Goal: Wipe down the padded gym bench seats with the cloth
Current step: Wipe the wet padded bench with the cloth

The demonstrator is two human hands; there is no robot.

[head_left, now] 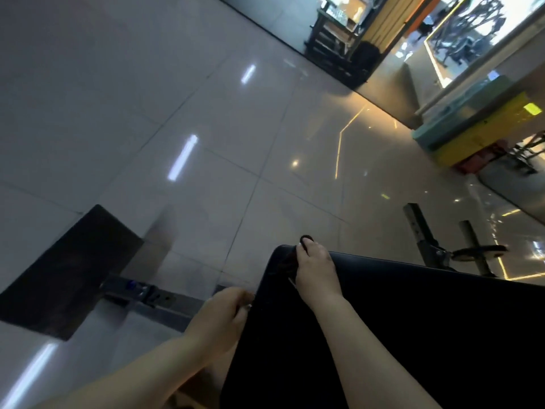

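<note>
Black padded gym bench seat (413,335) fills the lower right. Its rounded far corner meets open, glossy grey tiled floor (206,113), and its long axis is cut off by the frame. The right hand (315,270) grips a dark crumpled cloth (287,262) at that corner. The left hand (221,317) curls at the seat's left edge, grip unclear.

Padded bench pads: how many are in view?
2. One large black padded seat lies lower right, under the right hand; one dark rectangular pad sits lower left, by the grey metal bar. More may lie outside the frame.
</note>
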